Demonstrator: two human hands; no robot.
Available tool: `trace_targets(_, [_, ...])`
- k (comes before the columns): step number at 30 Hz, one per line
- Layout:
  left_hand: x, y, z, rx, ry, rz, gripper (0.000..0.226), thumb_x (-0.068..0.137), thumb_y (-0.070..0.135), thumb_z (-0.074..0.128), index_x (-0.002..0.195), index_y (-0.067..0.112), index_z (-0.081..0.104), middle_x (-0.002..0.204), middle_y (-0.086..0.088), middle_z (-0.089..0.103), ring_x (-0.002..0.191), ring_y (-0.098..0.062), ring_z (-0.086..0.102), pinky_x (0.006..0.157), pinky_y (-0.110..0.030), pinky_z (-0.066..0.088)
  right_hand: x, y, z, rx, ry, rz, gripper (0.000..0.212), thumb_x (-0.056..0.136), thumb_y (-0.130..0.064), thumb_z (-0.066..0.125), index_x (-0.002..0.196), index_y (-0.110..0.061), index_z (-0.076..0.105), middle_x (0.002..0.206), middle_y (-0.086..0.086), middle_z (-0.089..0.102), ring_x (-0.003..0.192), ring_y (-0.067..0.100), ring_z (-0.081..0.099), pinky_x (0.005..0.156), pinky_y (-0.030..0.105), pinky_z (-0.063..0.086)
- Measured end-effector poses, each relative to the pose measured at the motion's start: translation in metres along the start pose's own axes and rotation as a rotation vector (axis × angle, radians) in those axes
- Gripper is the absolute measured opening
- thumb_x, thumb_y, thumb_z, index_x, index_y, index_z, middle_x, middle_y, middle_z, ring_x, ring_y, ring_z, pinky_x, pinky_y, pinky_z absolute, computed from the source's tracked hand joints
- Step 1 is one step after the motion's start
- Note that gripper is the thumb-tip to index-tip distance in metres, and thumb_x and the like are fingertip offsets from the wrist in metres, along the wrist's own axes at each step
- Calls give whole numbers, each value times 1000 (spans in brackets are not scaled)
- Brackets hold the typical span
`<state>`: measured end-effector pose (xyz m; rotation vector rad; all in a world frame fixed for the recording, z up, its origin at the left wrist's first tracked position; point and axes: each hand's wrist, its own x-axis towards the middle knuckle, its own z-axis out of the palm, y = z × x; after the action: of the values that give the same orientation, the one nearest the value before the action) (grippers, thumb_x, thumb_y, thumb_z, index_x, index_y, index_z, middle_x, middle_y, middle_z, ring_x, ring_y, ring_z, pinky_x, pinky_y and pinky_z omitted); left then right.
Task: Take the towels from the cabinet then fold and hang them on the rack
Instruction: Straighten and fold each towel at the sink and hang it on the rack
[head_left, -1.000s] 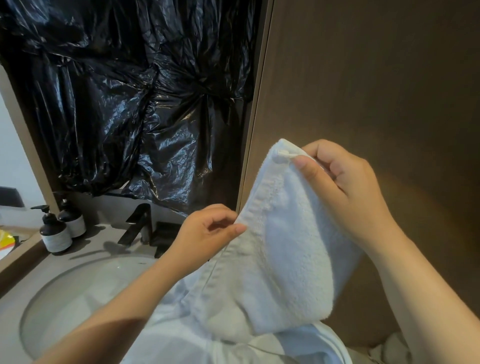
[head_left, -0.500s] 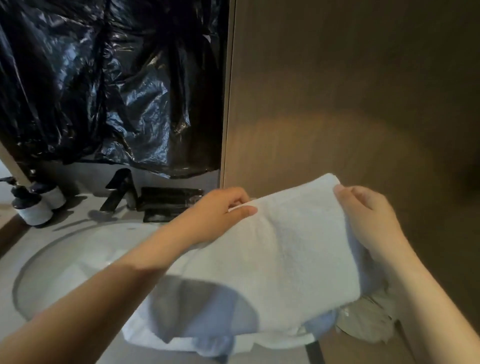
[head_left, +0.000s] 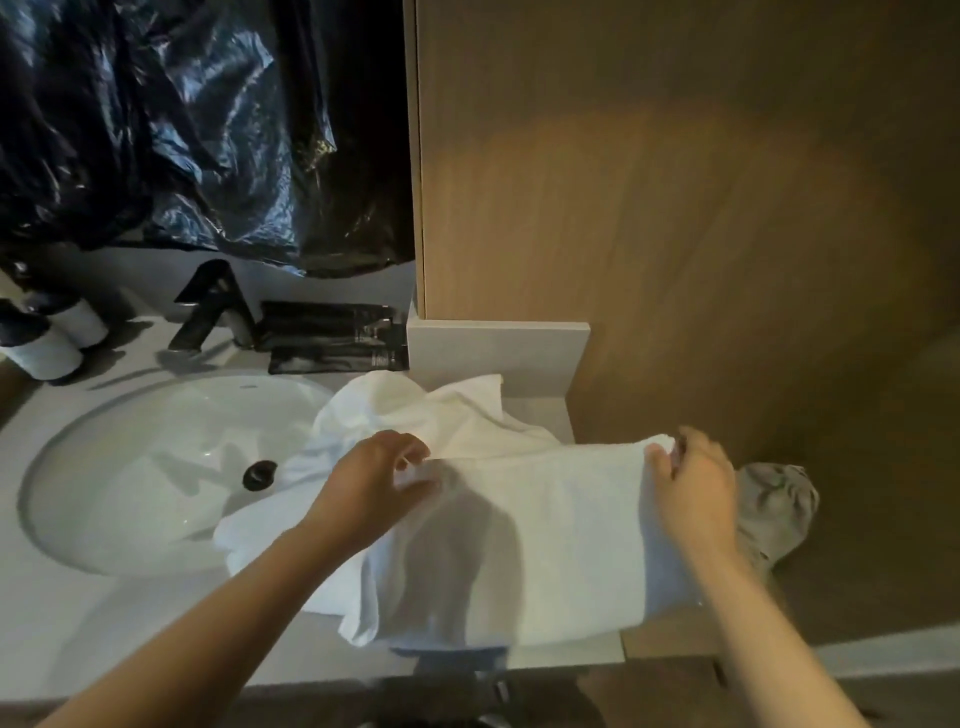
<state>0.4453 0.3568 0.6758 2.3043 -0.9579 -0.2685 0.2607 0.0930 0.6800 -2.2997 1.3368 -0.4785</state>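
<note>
Over counter (head_left: 130, 623) — left hand (head_left: 379, 483) pinches towel (head_left: 545, 545) corner | right hand (head_left: 696, 493) pinches other corner | packet (head_left: 337, 358) print unreadable

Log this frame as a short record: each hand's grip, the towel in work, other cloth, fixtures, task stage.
left hand: grip pinches the white towel at its upper left corner
right hand: grip pinches its upper right corner
white towel: spread over the counter, right of the sink
second towel: crumpled behind it, partly over the sink
grey cloth: bunched beside the right hand
faucet: black, behind the sink
stage: folding; rack not in view
</note>
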Motion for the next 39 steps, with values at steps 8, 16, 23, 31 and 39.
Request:
trace_targets(8, [-51,-19,-2,-64,112,-158,14,82,35,74,88,27,64,81,15,62,72,-6,61,66,-20,52,-41,-56,27,157,-204,-371,26,98,-26,53,122,-17,59,119,1,59,99,12,55,86,22,42])
trace_targets(16, [-105,-35,-1,-198,131,-331,13,83,38,71,85,31,61,80,13,63,76,0,61,61,-14,50,-82,-91,82,227,-609,-534,24,94,-41,58,116,-31,60,107,-18,55,84,-4,56,77,6,44])
trace_targets(23, [-149,-50,18,-316,66,-391,16,79,34,76,86,30,63,86,10,65,79,0,62,71,-22,56,-96,-102,94,244,-630,-588,5,94,-39,58,98,-37,58,92,-16,60,80,-1,56,70,10,45])
trace_targets(31, [-163,-59,44,-424,182,-306,22,73,27,83,86,22,65,88,10,66,82,-8,65,75,-29,57,-110,-91,93,335,-690,-488,9,90,-34,65,84,-30,60,77,-9,62,77,6,58,68,18,47])
trace_targets(39, [-155,-51,55,-292,320,-127,22,79,29,78,96,17,69,95,12,67,87,0,63,78,-22,56,-116,-85,88,372,-722,-416,5,89,-37,65,93,-37,62,83,-14,63,79,4,60,70,16,50])
